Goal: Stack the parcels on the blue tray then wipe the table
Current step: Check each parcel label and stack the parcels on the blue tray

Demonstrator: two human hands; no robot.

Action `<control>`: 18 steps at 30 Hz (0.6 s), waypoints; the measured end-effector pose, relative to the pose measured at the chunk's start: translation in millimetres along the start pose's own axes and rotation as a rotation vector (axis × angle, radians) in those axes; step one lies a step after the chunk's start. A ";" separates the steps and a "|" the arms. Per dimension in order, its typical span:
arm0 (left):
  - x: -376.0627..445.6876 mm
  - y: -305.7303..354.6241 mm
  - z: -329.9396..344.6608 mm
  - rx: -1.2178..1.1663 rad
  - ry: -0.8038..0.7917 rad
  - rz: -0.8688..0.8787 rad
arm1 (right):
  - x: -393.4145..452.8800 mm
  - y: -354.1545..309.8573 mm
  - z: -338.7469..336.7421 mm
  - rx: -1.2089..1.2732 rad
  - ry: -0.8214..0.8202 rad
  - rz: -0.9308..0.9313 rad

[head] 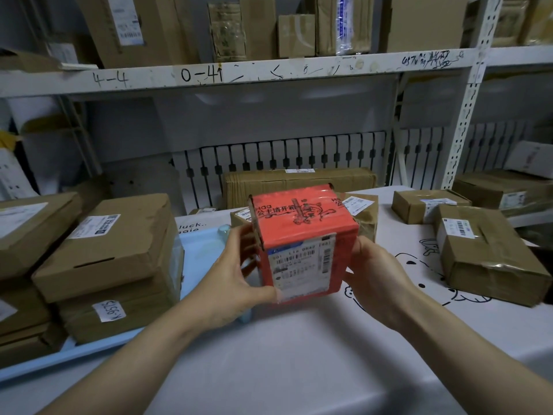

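Two hands on one parcel: our left hand and right hand clamp the red box from either side, lifted above the table. It's a glossy, taped cube with a slick white label facing us. That finish is the worry, because a loosened squeeze could let it slide out and drop. Left of our left hand sits the blue tray, already carrying brown cardboard parcels, matte and dented. Set it off-centre on those uneven lids and it may tip. Right of our right hand, a tape-wrapped brown box waits; the tray's far rim looks hidden.
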State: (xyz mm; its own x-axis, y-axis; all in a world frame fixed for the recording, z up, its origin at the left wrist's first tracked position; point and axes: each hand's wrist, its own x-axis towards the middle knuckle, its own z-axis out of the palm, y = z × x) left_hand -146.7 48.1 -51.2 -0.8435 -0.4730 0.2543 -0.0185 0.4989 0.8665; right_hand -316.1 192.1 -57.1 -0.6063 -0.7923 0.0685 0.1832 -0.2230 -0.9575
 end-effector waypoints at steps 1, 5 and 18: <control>-0.7 0.5 0.1 -0.028 -0.006 -0.023 | -0.9 -1.1 1.2 -0.004 -0.030 0.003; -0.7 4.0 0.2 -0.231 0.015 -0.121 | -0.9 -1.2 -3.1 -0.039 -0.125 0.017; 6.7 7.6 0.4 -0.902 0.151 -0.445 | -6.4 -4.6 2.8 0.152 -0.158 0.044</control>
State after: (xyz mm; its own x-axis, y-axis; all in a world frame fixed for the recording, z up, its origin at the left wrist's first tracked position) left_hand -152.7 49.0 -43.1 -0.7813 -0.5998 -0.1727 0.1501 -0.4491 0.8808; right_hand -310.9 196.6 -52.4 -0.4689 -0.8794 0.0823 0.3283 -0.2601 -0.9081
